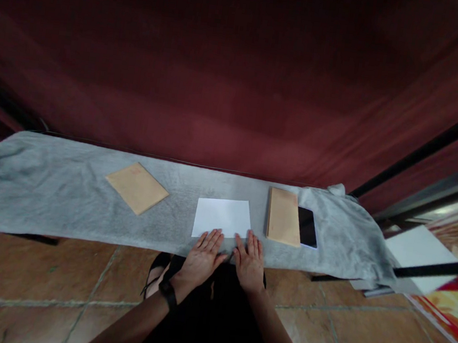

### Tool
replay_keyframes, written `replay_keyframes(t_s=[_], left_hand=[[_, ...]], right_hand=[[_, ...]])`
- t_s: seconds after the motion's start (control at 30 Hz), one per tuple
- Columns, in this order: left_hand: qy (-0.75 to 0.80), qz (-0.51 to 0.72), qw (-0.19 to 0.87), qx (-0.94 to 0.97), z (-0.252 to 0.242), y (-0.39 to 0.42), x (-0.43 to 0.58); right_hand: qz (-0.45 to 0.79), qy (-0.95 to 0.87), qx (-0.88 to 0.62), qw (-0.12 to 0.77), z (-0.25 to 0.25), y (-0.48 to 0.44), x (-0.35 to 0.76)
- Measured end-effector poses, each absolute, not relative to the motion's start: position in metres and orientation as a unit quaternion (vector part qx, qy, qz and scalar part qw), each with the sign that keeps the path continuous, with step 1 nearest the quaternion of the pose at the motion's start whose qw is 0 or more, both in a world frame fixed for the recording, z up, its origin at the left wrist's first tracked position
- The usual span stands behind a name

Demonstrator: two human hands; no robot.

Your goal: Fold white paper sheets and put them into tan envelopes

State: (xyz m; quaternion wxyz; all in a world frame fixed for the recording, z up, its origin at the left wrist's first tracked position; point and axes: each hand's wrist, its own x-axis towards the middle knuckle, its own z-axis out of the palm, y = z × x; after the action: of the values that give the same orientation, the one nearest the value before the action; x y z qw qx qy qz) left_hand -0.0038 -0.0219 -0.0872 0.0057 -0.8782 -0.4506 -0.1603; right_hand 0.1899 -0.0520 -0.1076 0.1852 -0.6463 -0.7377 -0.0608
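Observation:
A white sheet of paper (223, 215) lies flat on the grey cloth (186, 180) in front of me. The fingertips of my left hand (202, 257) rest on its near edge, left of the middle, with the fingers stretched out. At the near right corner of the sheet, my right hand (249, 262) lies flat, fingers extended. Neither hand grips anything. To the right of the sheet is a brown paper envelope or stack of them (284, 216). Another brown envelope (137, 188) lies turned at an angle on the left.
A dark-screened phone or tablet (308, 227) sits partly under the right-hand envelopes. Behind the narrow cloth-covered bench rises a dark red curtain-like surface (228, 110). Black bars (432, 146) stand at the right, near a white board (421, 256). Brown tiles (124, 275) cover the floor.

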Motion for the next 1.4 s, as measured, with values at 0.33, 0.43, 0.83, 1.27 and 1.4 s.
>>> replay_keyframes(t_s=[0.33,0.43,0.83,1.27,1.4], left_hand=[[-0.53,-0.174,0.009,-0.83,-0.083,-0.018,-0.042],[-0.519,-0.175,-0.002,-0.837,-0.082,-0.003,-0.02],[-0.514,-0.171,-0.036,-0.84,-0.096,0.086,0.028],[-0.576,-0.117,-0.135,-0.798,-0.051,0.143,0.024],[-0.599,-0.126,-0.195,-0.766,-0.043,0.147,0.013]], right_hand=[[-0.041,-0.732,-0.652,0.194,-0.103,-0.054,0.187],[-0.035,-0.731,-0.652,0.197,-0.103,-0.054,0.187],[-0.026,-0.724,-0.659,0.201,-0.097,-0.055,0.184],[-0.037,-0.722,-0.658,0.212,-0.102,-0.054,0.184],[-0.045,-0.722,-0.656,0.217,-0.106,-0.053,0.186]])
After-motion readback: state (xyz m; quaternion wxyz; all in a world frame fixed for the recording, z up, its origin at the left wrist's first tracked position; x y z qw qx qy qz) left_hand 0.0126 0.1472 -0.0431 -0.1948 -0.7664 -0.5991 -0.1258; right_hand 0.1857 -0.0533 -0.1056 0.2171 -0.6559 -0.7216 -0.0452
